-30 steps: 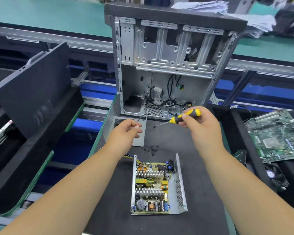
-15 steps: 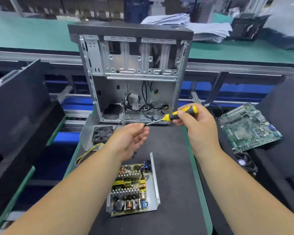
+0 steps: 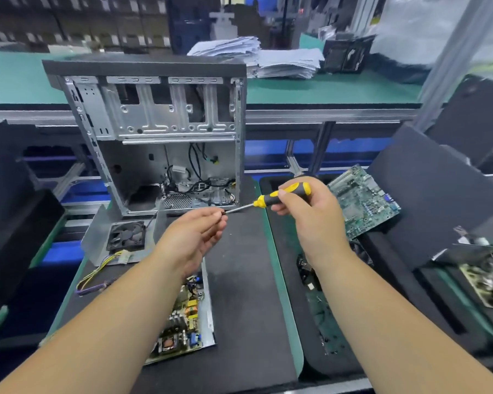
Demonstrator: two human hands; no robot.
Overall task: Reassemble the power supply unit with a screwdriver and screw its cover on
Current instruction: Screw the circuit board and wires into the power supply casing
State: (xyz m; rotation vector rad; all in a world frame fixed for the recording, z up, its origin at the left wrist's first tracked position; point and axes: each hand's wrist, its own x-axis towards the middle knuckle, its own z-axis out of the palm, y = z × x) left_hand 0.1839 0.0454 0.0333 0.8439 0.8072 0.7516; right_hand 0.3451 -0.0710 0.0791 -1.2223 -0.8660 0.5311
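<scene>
Head: wiring (image 3: 199, 177) inside open computer case (image 3: 154, 137)

A: Where is the power supply (image 3: 182, 322)?
B: It lies flat and open on the black mat. You can see its green board and small parts.
A: And the cover (image 3: 97, 240)?
B: Off, lying further back, with a black fan in it.
A: The screwdriver (image 3: 271, 199)?
B: Yellow and black, up in the air, tip on a tiny screw (image 3: 223, 213).
</scene>
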